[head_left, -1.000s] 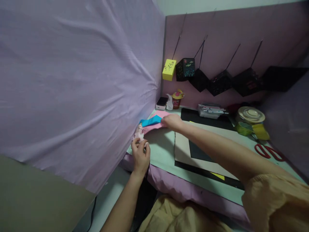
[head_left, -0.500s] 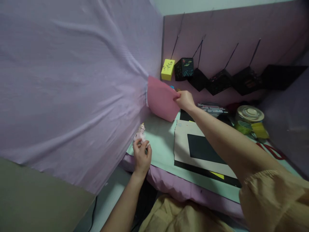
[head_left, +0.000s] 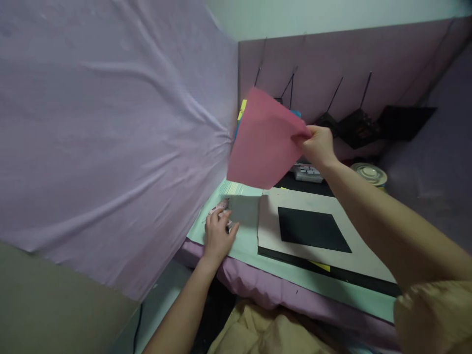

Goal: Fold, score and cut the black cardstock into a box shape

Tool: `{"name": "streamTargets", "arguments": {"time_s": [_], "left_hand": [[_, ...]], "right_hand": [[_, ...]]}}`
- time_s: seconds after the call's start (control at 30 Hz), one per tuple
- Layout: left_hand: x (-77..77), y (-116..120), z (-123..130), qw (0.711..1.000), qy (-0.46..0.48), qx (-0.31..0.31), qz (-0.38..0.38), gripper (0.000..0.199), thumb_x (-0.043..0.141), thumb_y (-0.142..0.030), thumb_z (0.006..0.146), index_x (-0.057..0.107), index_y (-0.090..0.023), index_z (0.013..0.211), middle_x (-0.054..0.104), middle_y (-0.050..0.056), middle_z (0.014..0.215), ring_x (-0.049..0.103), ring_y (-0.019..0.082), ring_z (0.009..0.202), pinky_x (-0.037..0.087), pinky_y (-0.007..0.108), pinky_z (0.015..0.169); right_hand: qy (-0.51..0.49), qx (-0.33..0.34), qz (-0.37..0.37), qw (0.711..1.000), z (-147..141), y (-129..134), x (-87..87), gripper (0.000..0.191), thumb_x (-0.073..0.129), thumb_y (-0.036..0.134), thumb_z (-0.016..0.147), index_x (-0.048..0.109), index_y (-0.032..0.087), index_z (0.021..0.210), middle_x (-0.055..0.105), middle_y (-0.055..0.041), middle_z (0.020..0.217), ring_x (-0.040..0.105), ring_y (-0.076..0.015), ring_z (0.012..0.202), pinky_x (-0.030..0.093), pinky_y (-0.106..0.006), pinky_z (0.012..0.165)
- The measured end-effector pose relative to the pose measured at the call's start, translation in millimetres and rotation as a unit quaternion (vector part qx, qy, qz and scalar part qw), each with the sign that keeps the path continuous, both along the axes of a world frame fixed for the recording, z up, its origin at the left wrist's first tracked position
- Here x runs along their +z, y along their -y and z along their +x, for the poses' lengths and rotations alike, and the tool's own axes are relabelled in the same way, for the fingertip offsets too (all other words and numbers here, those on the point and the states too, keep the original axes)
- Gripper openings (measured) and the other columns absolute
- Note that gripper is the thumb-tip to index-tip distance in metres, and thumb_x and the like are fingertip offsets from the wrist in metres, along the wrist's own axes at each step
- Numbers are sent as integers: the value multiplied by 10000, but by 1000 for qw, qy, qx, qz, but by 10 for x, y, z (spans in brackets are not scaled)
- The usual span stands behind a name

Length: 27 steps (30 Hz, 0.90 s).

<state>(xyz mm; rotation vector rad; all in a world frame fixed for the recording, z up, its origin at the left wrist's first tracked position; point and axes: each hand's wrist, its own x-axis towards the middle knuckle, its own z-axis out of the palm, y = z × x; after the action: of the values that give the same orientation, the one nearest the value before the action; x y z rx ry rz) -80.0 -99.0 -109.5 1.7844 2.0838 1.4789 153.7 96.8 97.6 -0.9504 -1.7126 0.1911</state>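
My right hand (head_left: 320, 147) pinches the right edge of a pink sheet (head_left: 267, 142), which looks like paper or felt and hangs in the air above the table. My left hand (head_left: 220, 236) lies over a small pale pink-and-white patterned thing (head_left: 223, 203) near the table's left end. Its fingers are spread and partly cover that thing, whose kind I cannot make out. Right of my left hand, a black square sheet (head_left: 313, 229) rests on a large whitish board (head_left: 268, 221).
Pale green covering (head_left: 243, 246) lies on the table, with lilac cloth (head_left: 258, 285) along its front edge. A lilac curtain (head_left: 129, 147) stands close on the left. Black hanging boxes (head_left: 357, 128) line the back wall. A round lidded tin (head_left: 368, 174) is at the back right.
My right hand has lifted the pink sheet up and to the right, away from the curtain. My left hand's fingers have flattened over the pale patterned thing. The view has shifted slightly.
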Motion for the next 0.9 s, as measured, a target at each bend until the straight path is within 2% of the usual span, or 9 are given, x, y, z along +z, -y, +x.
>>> {"name": "streamTargets", "arguments": {"time_s": [0.07,0.1,0.17,0.23,0.33,0.43,0.53,0.7,0.9], "left_hand": [[155,48,64,974,208,-88,-11,463,635,-491,815,649,-179,1157,596,155,1243,535,317,1176,390,507,1028],[234,61,88,931,329,-150,-39,548,570,-576,835,628,-159,1187,610,166,1238,571,307,1150,409,488,1017],[371,59,114,794,533,-272,-110,767,424,-745,826,588,-120,1239,606,200,1265,595,323,1148,428,478,1006],[441,30,119,670,634,-353,-157,936,336,-856,763,578,-93,1248,592,221,1288,572,363,1188,437,493,997],[371,-17,146,602,670,-392,-189,979,389,-873,722,577,-67,1247,621,221,1247,551,391,1209,456,500,971],[174,-9,250,604,656,-368,-263,739,669,-567,756,540,-76,1292,649,193,1214,587,353,1174,469,451,967],[34,51,382,645,625,-304,-316,740,765,-208,674,479,-153,1354,649,162,1233,639,322,1095,495,436,931],[54,130,492,695,589,-269,-312,772,749,-112,627,469,-203,1341,628,145,1276,642,323,1085,523,438,892],[61,126,504,742,535,-245,-321,747,773,-179,623,473,-204,1307,630,136,1271,670,305,990,545,409,802]], "right_hand": [[15,-17,53,998,155,208,75,178,570,234,780,586,151,623,390,41,567,370,-96,571,340,-252,552],[43,-12,78,996,238,343,71,191,577,258,800,602,159,638,450,26,577,417,-106,578,373,-259,569],[98,6,138,986,407,651,-60,176,555,294,847,673,184,776,621,-31,708,570,-165,699,464,-307,684],[167,66,166,970,584,971,-372,253,469,293,898,702,206,943,710,-86,934,650,-229,903,504,-385,821],[262,163,83,948,860,1375,-1088,308,429,366,931,713,277,1011,731,-87,1021,667,-253,1011,528,-422,884],[287,215,32,933,1107,1641,-1787,318,427,324,950,686,307,1132,721,-75,1106,648,-250,1088,520,-438,938],[307,232,-22,923,1292,1799,-2125,350,472,292,934,642,294,1240,678,-99,1208,590,-269,1188,474,-477,1010],[382,290,-234,846,1535,1892,-1931,907,735,492,723,314,305,1504,294,-99,1567,243,-343,1440,333,-525,1125],[321,193,-278,885,1400,1796,-1809,693,520,551,882,349,265,1490,287,-122,1568,294,-302,1426,336,-474,1129]]}}
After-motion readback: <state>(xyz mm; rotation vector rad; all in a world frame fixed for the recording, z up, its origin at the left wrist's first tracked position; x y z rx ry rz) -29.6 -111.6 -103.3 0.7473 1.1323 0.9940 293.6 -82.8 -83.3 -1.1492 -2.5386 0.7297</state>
